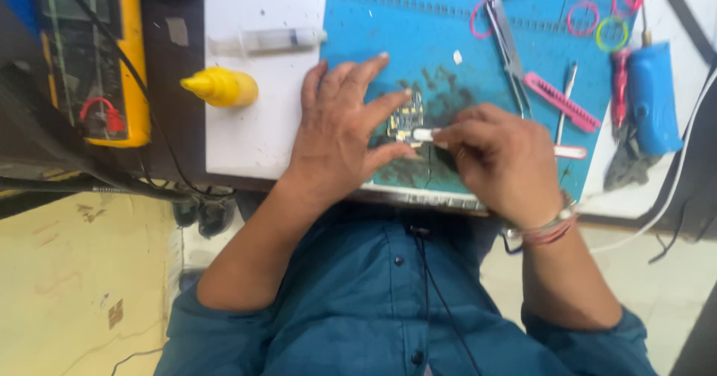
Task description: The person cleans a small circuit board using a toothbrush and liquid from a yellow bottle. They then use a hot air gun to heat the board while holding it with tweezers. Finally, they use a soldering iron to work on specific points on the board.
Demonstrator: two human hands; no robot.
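My left hand (pixel 340 133) lies on a blue work mat (pixel 433 40). Its forefinger and thumb pinch a small circuit board (pixel 405 116) flat on the mat's stained middle. My right hand (pixel 499 161) is closed around a small white-tipped tool (pixel 423 134). The tool's tip touches the board's near edge. Much of the tool is hidden inside the fingers.
Tweezers (pixel 508 40), a pink comb-like tool (pixel 562 101), coloured rubber bands (pixel 612 32) and a blue handheld tool (pixel 653 96) lie right of the hands. A syringe (pixel 265 41) and yellow nozzle bottle (pixel 220 87) lie on the white table to the left, a yellow multimeter (pixel 93 55) beyond.
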